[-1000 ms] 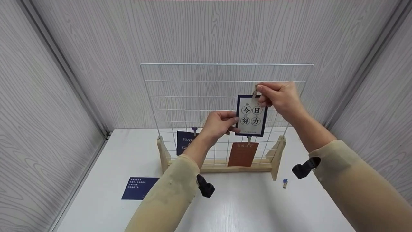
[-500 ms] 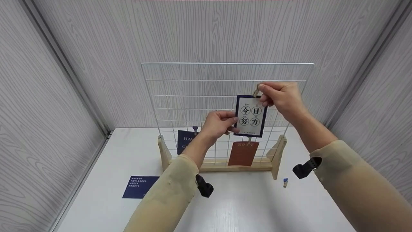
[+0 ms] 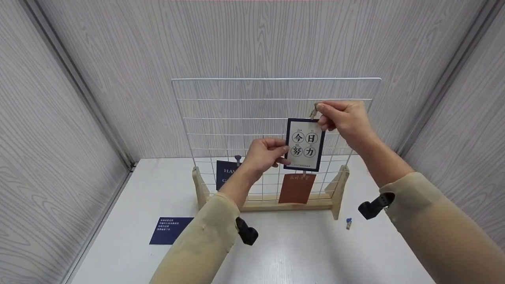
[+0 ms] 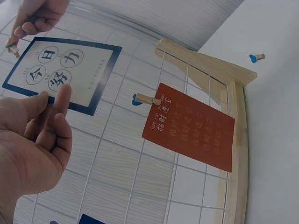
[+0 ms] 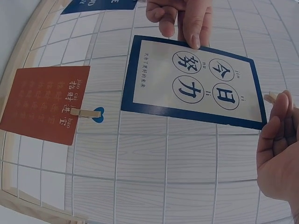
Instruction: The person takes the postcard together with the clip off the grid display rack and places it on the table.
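A white card with a dark blue border and large black characters (image 3: 304, 158) is upright in front of the wire grid (image 3: 221, 118). My left hand (image 3: 264, 155) pinches it by the left edge, thumb in front. In my right hand (image 3: 349, 120), thumb and fingertips squeeze a small wooden clothespin (image 3: 313, 113) right at the card's top edge. The right wrist view shows this clothespin (image 5: 270, 97) mostly behind the fingers. Just below the card, a red card (image 4: 189, 128) hangs from the grid by a clothespin with a blue heart (image 4: 147, 99).
Behind my left forearm, a dark blue card (image 3: 226, 173) hangs under a purple-topped clip (image 3: 238, 158). Another blue card (image 3: 167, 230) lies on the white table (image 3: 276, 252) at left. A loose blue-topped clothespin (image 3: 348, 223) lies right of the wooden stand (image 3: 337, 193).
My left hand has lowered the white card slightly and shifted it a little left. The right hand with the clothespin has stayed nearly in place.
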Motion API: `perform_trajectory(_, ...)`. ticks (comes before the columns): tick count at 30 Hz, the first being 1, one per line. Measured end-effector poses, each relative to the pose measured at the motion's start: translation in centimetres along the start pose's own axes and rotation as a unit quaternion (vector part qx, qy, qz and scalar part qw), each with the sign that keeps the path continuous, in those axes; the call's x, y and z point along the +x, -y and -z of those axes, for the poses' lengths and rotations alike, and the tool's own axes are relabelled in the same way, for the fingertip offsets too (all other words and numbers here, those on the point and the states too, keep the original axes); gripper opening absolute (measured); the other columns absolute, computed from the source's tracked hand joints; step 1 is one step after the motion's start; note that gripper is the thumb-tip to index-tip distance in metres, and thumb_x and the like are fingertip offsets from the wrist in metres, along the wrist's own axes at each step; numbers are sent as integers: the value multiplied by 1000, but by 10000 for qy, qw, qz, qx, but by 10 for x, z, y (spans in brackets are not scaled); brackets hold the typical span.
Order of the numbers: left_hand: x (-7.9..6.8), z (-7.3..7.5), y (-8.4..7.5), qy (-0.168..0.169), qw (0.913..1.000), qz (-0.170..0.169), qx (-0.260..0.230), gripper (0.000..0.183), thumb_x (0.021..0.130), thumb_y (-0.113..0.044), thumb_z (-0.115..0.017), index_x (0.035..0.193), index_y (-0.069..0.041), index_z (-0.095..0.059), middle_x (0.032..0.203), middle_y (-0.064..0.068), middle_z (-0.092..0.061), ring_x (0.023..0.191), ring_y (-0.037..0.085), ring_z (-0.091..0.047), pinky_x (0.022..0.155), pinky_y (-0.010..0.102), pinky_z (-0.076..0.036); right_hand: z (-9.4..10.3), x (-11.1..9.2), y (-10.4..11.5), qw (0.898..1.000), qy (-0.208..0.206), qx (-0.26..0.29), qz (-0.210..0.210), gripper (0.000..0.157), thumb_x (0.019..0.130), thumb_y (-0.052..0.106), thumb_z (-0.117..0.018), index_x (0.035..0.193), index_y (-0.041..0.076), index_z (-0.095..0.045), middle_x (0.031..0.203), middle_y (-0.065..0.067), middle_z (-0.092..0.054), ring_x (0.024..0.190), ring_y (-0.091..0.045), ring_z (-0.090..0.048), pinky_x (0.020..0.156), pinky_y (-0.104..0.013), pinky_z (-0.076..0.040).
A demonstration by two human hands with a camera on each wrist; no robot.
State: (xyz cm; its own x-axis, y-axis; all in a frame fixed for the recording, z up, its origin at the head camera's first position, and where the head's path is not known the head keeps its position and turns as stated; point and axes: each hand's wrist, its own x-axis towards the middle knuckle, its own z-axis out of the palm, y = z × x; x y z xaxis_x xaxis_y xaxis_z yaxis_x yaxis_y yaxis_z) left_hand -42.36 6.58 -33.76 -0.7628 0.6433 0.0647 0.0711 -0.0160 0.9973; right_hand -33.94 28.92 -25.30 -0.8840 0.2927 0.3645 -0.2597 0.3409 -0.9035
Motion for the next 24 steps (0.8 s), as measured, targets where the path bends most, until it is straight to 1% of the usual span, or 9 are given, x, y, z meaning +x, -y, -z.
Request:
perform_trajectory(6, -4, 0, -1, 5, 10000, 64, 12, 19, 104, -10, -70, 120, -3, -77, 109, 8, -80, 80, 19, -79, 68, 27, -51, 0, -2, 3, 10000, 3, 75, -42, 26, 102, 16, -74, 117, -6, -76, 70, -1, -71, 62, -8, -66, 64, -22, -58)
perform_trajectory(12, -8, 2, 0, -20, 10000, 90, -38, 19, 104, -9, -70, 120, -2, -77, 108, 10, -80, 79, 19, -78, 66, 26, -51, 1, -5, 5, 9999, 49, 73, 58, 25, 103, 16, -73, 116, -5, -77, 70, -1, -71, 61, -8, -66, 63, -22, -57)
perform_trajectory(17, -10, 3, 1, -13, 10000, 73, 6, 18, 104, -9, -70, 119, -3, -78, 109, 9, -80, 80, 20, -79, 67, 27, -52, 2, -8, 6, 9996, 70, 254, 37, 24, 103, 17, -73, 115, -4, -78, 69, -2, -71, 59, -8, -67, 61, -21, -56)
perform_trajectory(21, -13, 5, 2, 8, 10000, 46, 5, 19, 104, -10, -70, 121, -3, -78, 110, 9, -79, 82, 20, -79, 67, 27, -52, 2, -9, 5, 9994, 50, 318, 98, 25, 103, 15, -73, 116, -6, -77, 69, -2, -71, 59, -8, -67, 61, -21, -57)
perform_trajectory(24, -15, 6, 3, 31, 10000, 72, 16, 20, 104, -11, -70, 121, -4, -77, 110, 9, -79, 83, 21, -79, 70, 27, -52, 3, -11, 4, 9995, 25, 270, 137, 24, 103, 14, -72, 117, -6, -76, 70, -1, -71, 60, -7, -67, 62, -22, -58)
